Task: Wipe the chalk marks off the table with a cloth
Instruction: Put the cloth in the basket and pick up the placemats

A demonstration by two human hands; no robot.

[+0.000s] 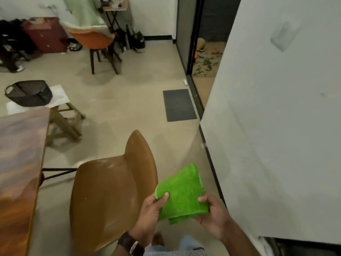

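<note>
Wiping not begun, by look of it: table (20,156) at far left, wood top, only edge in view, no chalk marks discernible there. Brown chair (108,196) between table and person. Left hand (153,209) and right hand (215,212) both pinch folded green cloth (184,193), held in air, well apart from table. White wall (276,126) at right; tan floor, cluttered room beyond.
</note>
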